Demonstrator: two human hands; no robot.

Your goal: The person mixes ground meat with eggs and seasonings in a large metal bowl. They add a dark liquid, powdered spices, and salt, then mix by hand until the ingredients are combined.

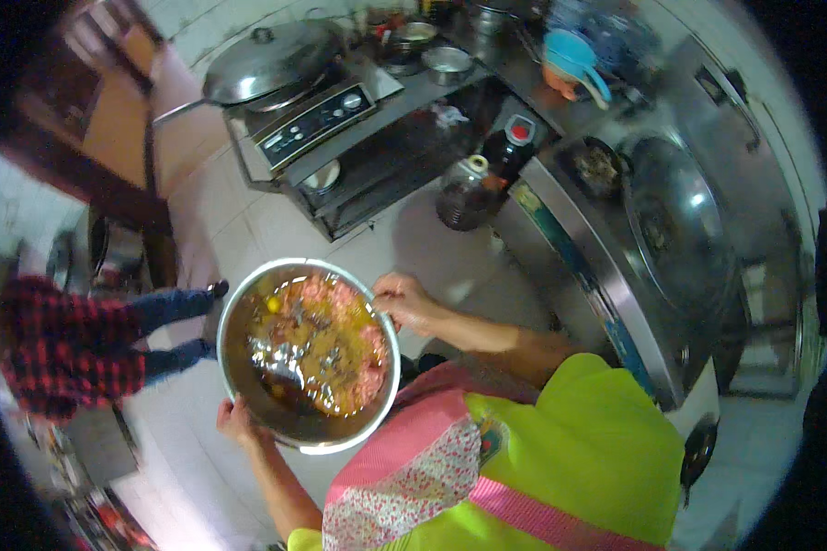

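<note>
A wide stainless steel bowl is held up in front of the apron. My left hand grips its rim at the lower left, and my right hand holds the rim at the upper right. Inside lie pink minced meat, a yellow egg yolk and dark, glossy liquid with bits in it. The fingers beneath the rim are partly hidden.
A lidded pan stands on a cooker at the top left. Large dark bottles stand beside the low counter. A big wok sits on the right. Another person in a checked shirt is at the left.
</note>
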